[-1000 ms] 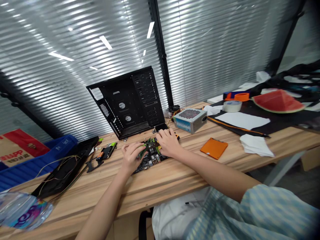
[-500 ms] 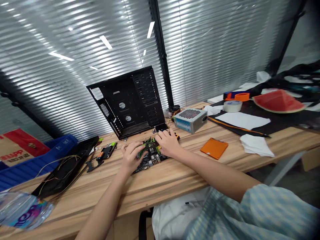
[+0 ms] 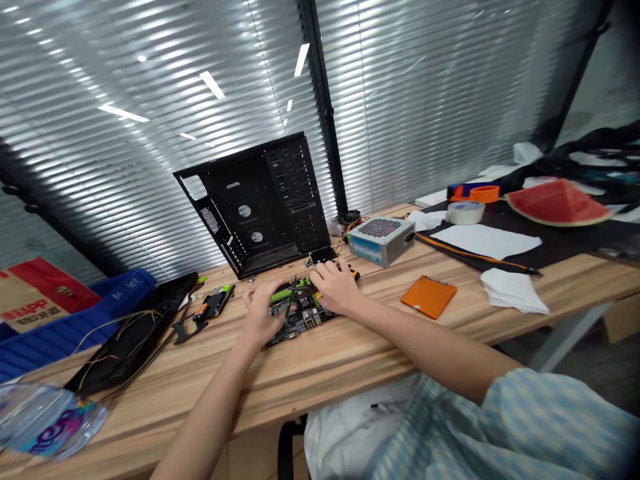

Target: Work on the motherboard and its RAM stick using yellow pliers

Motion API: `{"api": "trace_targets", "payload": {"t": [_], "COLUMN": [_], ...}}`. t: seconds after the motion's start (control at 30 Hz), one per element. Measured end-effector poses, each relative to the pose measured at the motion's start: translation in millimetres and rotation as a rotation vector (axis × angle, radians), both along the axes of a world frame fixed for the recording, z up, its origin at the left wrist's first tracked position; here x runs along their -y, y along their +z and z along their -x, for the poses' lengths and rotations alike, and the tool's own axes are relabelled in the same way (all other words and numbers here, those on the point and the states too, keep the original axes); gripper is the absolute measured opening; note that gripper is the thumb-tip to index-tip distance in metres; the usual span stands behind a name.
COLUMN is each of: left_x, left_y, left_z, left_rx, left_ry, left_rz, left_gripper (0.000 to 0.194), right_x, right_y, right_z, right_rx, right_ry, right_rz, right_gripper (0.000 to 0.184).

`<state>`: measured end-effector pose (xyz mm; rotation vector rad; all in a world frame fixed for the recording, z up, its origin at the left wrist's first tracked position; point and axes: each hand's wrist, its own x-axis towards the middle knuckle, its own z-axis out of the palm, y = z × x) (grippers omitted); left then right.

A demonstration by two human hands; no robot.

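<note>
Left hand (image 3: 261, 313): fingers half-curled at the left side of the board, tips at or just beside a narrow green-edged strip (image 3: 289, 300) standing steeply, slightly tilted. Grip on it cannot be told; fingers partly hide the contact.

Right hand (image 3: 336, 287): fingers spread and arched over the board's far edge, apparently steadying it. No held object visible; the palm hides what lies beneath, so a grasp cannot be ruled out. A small orange-and-black item (image 3: 354, 272) sits just past the fingers.

Black motherboard (image 3: 300, 323) lies flat between the hands, at lower centre of the frame, on the wooden table (image 3: 350, 373). Green heatsinks on top; ports along the near edge. Long axis appears to run from lower left to upper right, though the hands cover its ends.

Handling note: on a board this crowded, steady it by the edges and keep pressure even and square to the surface.

Beyond: black computer case frame (image 3: 250, 200) tilted up behind the board; power supply unit (image 3: 380, 241) to the right.
</note>
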<state>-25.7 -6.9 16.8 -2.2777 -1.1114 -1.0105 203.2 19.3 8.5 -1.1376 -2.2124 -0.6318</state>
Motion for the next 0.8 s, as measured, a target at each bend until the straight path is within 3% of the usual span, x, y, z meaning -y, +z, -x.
{"api": "trace_targets", "payload": {"t": [0.13, 0.4, 0.8], "left_x": [-3.0, -3.1, -2.5], "left_y": [-4.1, -1.5, -0.6], "left_z": [4.2, 3.8, 2.7], "left_rx": [-0.004, -0.039, -0.076], "left_ry": [0.046, 0.041, 0.003], "left_rz": [0.069, 0.047, 0.109], "left_gripper": [0.051, 0.044, 0.038], "right_x": [-0.8, -1.3, 0.0], "right_y": [-0.7, -2.4, -2.5], "right_z": [0.2, 1.1, 1.4], "right_rx": [0.001, -0.004, -0.002], "right_ry": [0.023, 0.089, 0.153], "right_rz": [-0.019, -0.071, -0.046], "right_gripper": [0.027, 0.018, 0.027]}}
